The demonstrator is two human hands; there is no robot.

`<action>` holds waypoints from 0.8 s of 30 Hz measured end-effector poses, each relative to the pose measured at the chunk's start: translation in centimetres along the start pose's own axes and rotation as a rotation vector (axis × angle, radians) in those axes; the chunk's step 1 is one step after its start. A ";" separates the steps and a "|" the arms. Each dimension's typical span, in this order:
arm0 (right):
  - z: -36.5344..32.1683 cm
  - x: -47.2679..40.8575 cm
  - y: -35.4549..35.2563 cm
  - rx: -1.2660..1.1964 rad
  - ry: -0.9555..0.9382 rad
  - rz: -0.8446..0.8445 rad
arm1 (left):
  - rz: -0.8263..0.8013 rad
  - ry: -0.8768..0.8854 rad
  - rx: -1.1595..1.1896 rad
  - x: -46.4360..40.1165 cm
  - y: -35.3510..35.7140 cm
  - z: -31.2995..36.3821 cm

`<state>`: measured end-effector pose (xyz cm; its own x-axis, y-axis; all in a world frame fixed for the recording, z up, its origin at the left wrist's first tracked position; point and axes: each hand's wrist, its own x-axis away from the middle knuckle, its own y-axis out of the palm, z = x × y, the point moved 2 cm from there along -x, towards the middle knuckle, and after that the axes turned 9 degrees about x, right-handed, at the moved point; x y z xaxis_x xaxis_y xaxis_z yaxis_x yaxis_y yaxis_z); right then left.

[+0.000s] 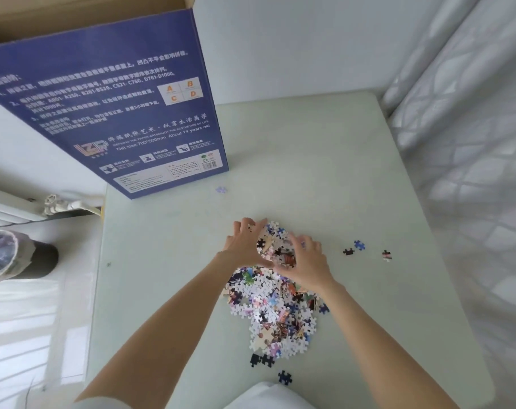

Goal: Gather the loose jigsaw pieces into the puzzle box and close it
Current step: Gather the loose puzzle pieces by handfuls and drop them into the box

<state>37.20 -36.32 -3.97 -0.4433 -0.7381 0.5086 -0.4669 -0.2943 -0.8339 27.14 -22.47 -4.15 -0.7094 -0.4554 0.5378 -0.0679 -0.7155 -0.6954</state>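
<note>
At the far left, on the floor, sits a round bin lined with a clear plastic bag (pixel 0 255), and above it a white radiator with its valve pipe (pixel 56 203) runs toward the pale green tabletop (pixel 168 290). The tall dark-blue cardboard puzzle box (pixel 124 113), printed with white text, stands upright on the table's far left corner, well apart from the pieces; its brown top flap shows above it. One pale lilac loose piece (pixel 220 189) lies just beyond the box's near corner. In the middle, the left hand (pixel 245 246) cups the far end of the heap of multicoloured jigsaw pieces (pixel 274 308), fingers curved round the pieces and thumb meeting the right hand (pixel 307 264), which curls in from the other side, so both enclose a clump. Right of the heap lie a black and a blue stray piece (pixel 354 248) and another small one (pixel 386 255). White quilted bedding (pixel 472 143) borders the table's right edge.
</note>
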 end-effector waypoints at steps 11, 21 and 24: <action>-2.3 1.7 1.8 0.092 -0.051 0.010 | -0.028 0.006 0.098 2.6 0.7 -0.5; -3.8 2.0 0.6 -0.208 -0.005 0.049 | -0.031 -0.030 0.263 3.7 0.2 -1.9; -3.6 2.1 0.3 -0.223 -0.006 0.044 | -0.036 -0.035 0.310 3.8 0.0 -2.3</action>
<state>33.37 -35.72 -2.39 -0.4628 -0.7508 0.4712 -0.6049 -0.1211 -0.7871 22.81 -23.01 -3.18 -0.6853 -0.4410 0.5796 0.1280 -0.8564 -0.5002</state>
